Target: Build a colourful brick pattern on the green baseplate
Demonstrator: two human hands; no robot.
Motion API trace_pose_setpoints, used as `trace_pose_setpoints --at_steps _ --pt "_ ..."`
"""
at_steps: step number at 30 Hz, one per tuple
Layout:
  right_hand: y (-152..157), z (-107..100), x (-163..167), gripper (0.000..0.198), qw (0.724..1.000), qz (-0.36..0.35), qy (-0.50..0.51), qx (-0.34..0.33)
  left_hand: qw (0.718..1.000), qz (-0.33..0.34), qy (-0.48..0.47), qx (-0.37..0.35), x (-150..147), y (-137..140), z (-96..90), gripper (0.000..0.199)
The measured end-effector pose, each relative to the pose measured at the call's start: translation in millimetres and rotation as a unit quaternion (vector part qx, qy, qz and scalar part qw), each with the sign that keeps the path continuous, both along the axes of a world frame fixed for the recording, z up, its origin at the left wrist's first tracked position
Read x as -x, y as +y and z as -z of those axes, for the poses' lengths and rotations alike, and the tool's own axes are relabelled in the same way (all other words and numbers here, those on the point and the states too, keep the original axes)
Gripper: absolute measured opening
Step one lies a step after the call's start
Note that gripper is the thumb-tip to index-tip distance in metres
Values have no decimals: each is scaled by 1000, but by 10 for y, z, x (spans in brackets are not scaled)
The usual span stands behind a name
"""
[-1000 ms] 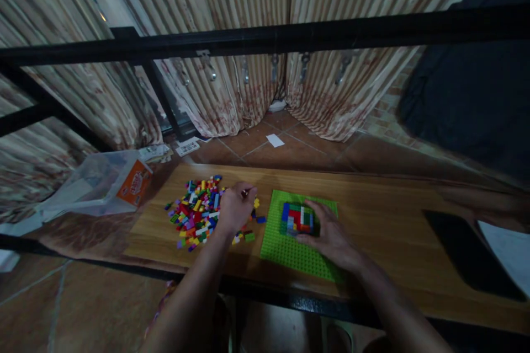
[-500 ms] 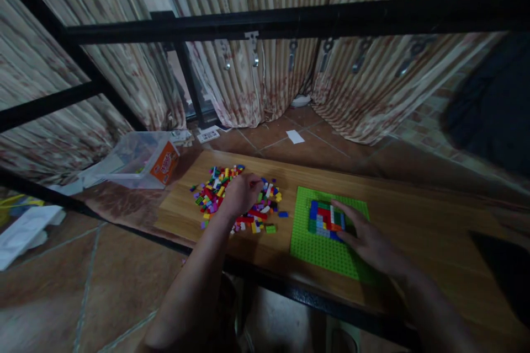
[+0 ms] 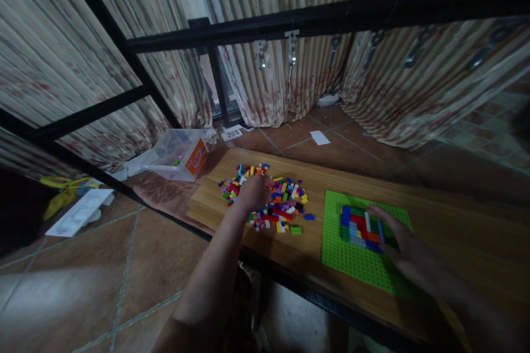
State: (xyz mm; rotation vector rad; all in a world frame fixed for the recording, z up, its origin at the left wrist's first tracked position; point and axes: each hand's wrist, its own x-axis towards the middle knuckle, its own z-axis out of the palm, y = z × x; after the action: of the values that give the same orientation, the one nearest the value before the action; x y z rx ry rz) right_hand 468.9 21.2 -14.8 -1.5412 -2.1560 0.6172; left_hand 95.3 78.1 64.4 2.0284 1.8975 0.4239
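My left hand (image 3: 254,192) is over the pile of loose toy bricks (image 3: 285,190), its fingers curled down among them. Whatever is between those fingertips is too small and hidden to make out. On the right lies a green baseplate (image 3: 339,262), flat on the wooden board. A low block of joined toy bricks (image 3: 360,227) in blue, red, green, light blue and white sits on that plate. My right hand (image 3: 408,245) rests at the block's right side, thumb and fingers apart, with fingertips at its edge.
A clear plastic box (image 3: 174,157) with an orange label stands beyond the left end of the wooden board (image 3: 285,160). One blue brick (image 3: 308,217) and a lime brick (image 3: 295,230) lie at the pile's edge. A black metal rail (image 3: 248,32) with hooks crosses in front of the curtains.
The view has turned left, so everything sits further right in the picture. My left hand has shifted slightly toward the pile's left part. My right hand stays beside the brick block.
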Motion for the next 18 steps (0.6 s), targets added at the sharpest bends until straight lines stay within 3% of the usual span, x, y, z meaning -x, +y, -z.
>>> trace_pose_setpoints --at_steps 4,13,18 --pt "0 -6 24 69 1000 11 -11 -10 995 1 100 19 -155 -21 55 29" --pt "-23 -104 112 67 998 34 -44 -12 990 -8 136 26 -300 -45 110 29" --pt "-37 -153 121 65 998 42 -35 -4 992 1 125 22 -201 -11 95 27"
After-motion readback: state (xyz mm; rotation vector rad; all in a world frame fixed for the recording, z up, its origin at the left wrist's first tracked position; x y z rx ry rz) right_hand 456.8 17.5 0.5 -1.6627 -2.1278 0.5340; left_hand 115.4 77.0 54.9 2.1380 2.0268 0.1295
